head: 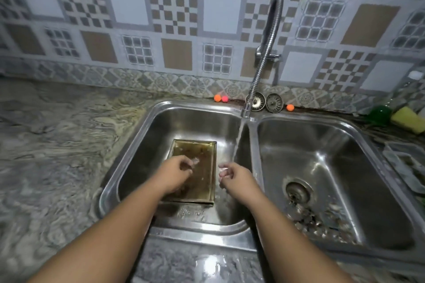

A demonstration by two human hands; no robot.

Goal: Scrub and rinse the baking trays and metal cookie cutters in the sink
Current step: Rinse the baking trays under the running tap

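A brownish, stained rectangular baking tray [202, 156] lies flat in the left basin of a steel double sink [128, 149]. My left hand [176, 173] hovers over the tray's near half with its fingers curled. A small shiny blur sits at its fingertips, and I cannot tell whether it is a held object. Just right of the tray, my right hand [233, 176] has loosely curled fingers and holds nothing visible, close to the running water [238, 142]. A blurred heap of small shiny pieces [317, 220] lies in the right basin near its drain [297, 190].
The flexible steel faucet [264, 53] pours into the left basin's right side. Two strainer plugs [266, 101] and small orange balls [220, 98] sit on the back rim. A yellow sponge [409, 119] and a green bottle [379, 112] are at the right. Marble counter [57, 145] spreads left.
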